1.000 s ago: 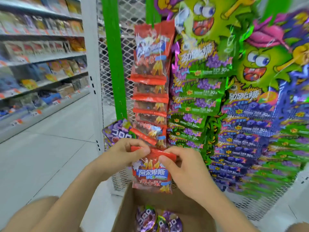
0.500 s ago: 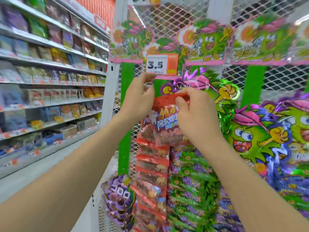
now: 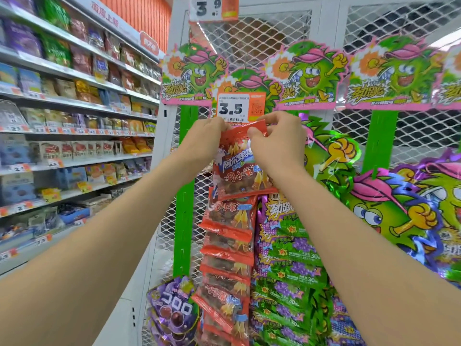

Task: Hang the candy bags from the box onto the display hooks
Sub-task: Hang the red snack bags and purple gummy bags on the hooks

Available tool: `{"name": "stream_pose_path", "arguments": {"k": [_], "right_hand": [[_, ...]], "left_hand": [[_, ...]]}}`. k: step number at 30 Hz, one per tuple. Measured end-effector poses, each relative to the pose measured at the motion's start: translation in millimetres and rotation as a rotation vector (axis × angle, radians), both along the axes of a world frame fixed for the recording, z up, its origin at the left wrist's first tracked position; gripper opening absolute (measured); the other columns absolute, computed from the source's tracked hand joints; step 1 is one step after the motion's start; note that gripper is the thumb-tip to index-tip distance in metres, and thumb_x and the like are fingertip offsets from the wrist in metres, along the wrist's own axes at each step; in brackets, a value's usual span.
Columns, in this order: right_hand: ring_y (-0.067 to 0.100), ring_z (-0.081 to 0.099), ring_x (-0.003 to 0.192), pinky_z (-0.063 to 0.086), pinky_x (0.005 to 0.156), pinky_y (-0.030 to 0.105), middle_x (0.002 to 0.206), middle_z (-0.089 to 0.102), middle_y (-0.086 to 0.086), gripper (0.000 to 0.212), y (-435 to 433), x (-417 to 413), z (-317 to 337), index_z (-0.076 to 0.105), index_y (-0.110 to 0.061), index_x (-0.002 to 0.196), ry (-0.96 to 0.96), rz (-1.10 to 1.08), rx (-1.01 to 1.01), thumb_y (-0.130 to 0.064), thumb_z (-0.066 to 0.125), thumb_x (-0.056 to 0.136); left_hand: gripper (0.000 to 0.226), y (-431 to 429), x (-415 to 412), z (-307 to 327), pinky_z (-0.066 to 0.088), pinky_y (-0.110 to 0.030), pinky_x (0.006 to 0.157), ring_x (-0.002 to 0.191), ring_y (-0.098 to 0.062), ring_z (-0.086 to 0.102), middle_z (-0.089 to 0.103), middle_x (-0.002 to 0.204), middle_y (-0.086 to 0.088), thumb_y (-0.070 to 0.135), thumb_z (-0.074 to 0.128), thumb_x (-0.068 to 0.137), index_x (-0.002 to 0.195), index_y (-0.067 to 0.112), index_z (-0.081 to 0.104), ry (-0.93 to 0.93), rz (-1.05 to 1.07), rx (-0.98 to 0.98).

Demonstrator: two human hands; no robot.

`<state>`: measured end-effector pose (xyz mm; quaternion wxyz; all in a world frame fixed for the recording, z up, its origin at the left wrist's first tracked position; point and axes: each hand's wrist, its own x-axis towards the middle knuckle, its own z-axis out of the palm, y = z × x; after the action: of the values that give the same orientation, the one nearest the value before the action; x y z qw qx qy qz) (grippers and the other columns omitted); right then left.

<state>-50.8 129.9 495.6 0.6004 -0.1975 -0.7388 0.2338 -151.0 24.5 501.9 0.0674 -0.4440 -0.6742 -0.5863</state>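
red candy bag (image 3: pixel 237 168): glossy plastic film | mesh panel (image 3: pixel 259 38): white wire | price tag (image 3: pixel 240 107): paper

Hook below price tag (image 3: pixel 239 107): hidden behind tag, left hand (image 3: pixel 204 141) and right hand (image 3: pixel 277 143). Cannot tell whether red candy bag (image 3: pixel 237 166) is on it yet. Bag's top edge partly covered by pinching fingers of both hands, right side behind right wrist. How left fingertips lie: cannot tell. Upper price tag (image 3: pixel 212 8) cut by top edge of picture. Column of red bags (image 3: pixel 227 245) and purple bags (image 3: pixel 172 310) at left side of display rack (image 3: pixel 262 38): cut by bottom edge. Header card (image 3: pixel 451 78) at rack's right end cut by right edge. Small print on tags and side shelves (image 3: pixel 62 121): illegible.
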Motion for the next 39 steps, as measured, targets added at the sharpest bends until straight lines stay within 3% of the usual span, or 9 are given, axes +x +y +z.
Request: {"name": "stream_pose_path", "arguments": {"k": [8, 10, 12, 17, 22, 27, 32, 36, 39], "right_hand": [[0.027, 0.067, 0.098, 0.056, 0.092, 0.042, 0.077, 0.063, -0.014, 0.022, -2, -3, 3, 0.058, -0.032, 0.080, 0.011, -0.019, -0.009, -0.024, 0.078, 0.087], [0.027, 0.068, 0.098, 0.056, 0.091, 0.041, 0.083, 0.068, -0.007, 0.009, 1, -5, -1, 0.068, -0.025, 0.089, -0.019, -0.020, 0.003, -0.024, 0.077, 0.088], [0.026, 0.064, 0.104, 0.047, 0.088, 0.034, 0.091, 0.070, -0.001, 0.018, 2, -5, -7, 0.072, -0.017, 0.106, -0.050, -0.046, 0.041, -0.026, 0.075, 0.090], [0.022, 0.052, 0.098, 0.017, 0.068, 0.024, 0.093, 0.068, 0.001, 0.021, 3, -1, -12, 0.067, -0.015, 0.112, -0.059, -0.118, 0.203, -0.028, 0.072, 0.095], [0.017, 0.041, 0.096, 0.022, 0.072, 0.026, 0.099, 0.067, 0.003, 0.020, 1, 3, -9, 0.062, -0.016, 0.113, -0.109, -0.157, 0.220, -0.028, 0.069, 0.098], [0.032, 0.061, 0.105, 0.044, 0.073, 0.037, 0.110, 0.066, 0.011, 0.025, -2, 6, -9, 0.064, -0.015, 0.114, -0.276, -0.322, 0.269, -0.033, 0.069, 0.098], [0.033, 0.067, 0.096, 0.046, 0.068, 0.036, 0.117, 0.057, 0.010, 0.019, -1, 6, -17, 0.064, -0.013, 0.112, -0.330, -0.450, 0.432, -0.022, 0.072, 0.098], [0.021, 0.063, 0.090, 0.051, 0.084, 0.033, 0.106, 0.058, 0.004, 0.016, -1, 15, -37, 0.071, -0.016, 0.104, -0.222, -0.167, 0.468, -0.014, 0.077, 0.089], [0.010, 0.058, 0.068, 0.048, 0.072, 0.026, 0.080, 0.065, -0.005, 0.012, -25, 47, -79, 0.072, -0.021, 0.091, -0.148, 0.077, 0.417, -0.012, 0.073, 0.083]], "left_hand": [[0.031, 3, 0, -2, 0.061, -0.046, 0.088, 0.092, -0.028, 0.076, 0.079, 0.102, -0.016, 0.032, 0.059, 0.106, 0.099, 0.008, 0.076, 0.023, -0.003, -0.018], [0.030, 5, -4, -4, 0.060, -0.050, 0.090, 0.087, -0.027, 0.074, 0.078, 0.101, -0.021, 0.029, 0.059, 0.106, 0.097, 0.005, 0.075, -0.011, -0.015, -0.020], [0.034, 6, -6, -8, 0.058, -0.057, 0.092, 0.081, -0.025, 0.068, 0.076, 0.097, -0.027, 0.028, 0.058, 0.105, 0.096, -0.001, 0.073, -0.014, -0.017, -0.017], [0.019, 13, -8, -19, 0.060, -0.047, 0.086, 0.088, -0.022, 0.070, 0.074, 0.091, 0.001, 0.028, 0.057, 0.106, 0.100, 0.020, 0.073, 0.191, 0.139, 0.031], [0.012, 17, -14, -22, 0.058, -0.050, 0.090, 0.090, -0.017, 0.068, 0.072, 0.089, 0.015, 0.039, 0.061, 0.099, 0.098, 0.033, 0.072, 0.236, 0.168, 0.024], [0.009, 21, -14, -26, 0.055, -0.055, 0.091, 0.090, -0.019, 0.067, 0.069, 0.087, 0.015, 0.047, 0.065, 0.093, 0.087, 0.041, 0.068, 0.332, 0.271, 0.080], [0.009, 26, -16, -39, 0.042, -0.047, 0.095, 0.110, -0.022, 0.059, 0.063, 0.109, 0.007, 0.036, 0.072, 0.097, 0.106, 0.036, 0.071, 0.547, 0.470, 0.075], [0.018, 21, -10, -61, 0.039, -0.041, 0.088, 0.113, -0.023, 0.057, 0.061, 0.115, 0.005, 0.027, 0.071, 0.096, 0.113, 0.032, 0.068, 0.529, 0.436, 0.100], [0.011, 1, 8, -108, 0.036, -0.038, 0.090, 0.111, -0.024, 0.052, 0.059, 0.113, 0.004, 0.027, 0.070, 0.097, 0.108, 0.028, 0.070, 0.597, 0.397, 0.119]]}}
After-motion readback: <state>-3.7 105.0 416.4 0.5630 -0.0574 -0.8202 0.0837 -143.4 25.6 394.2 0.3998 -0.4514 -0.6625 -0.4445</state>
